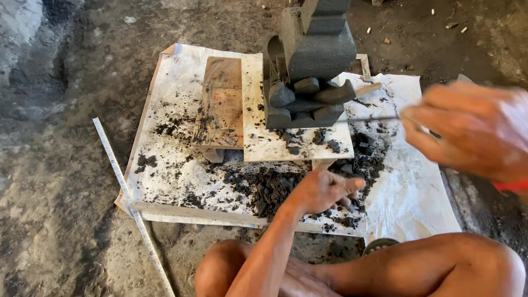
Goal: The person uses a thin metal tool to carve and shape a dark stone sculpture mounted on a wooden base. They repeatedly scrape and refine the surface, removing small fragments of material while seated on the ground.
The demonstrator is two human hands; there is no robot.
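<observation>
A dark grey carved block with rounded shapes at its base stands on a white board. My right hand, blurred, is at the right and grips a thin metal tool whose tip points at the carving's base. My left hand rests low on a pile of dark crumbs in front of the board. Its fingers are curled around a small dark piece.
A bare wooden board lies left of the carving. Both boards sit on a white sheet strewn with dark debris. A measuring tape stretches over the dirt floor at the left. My bare legs are folded at the bottom.
</observation>
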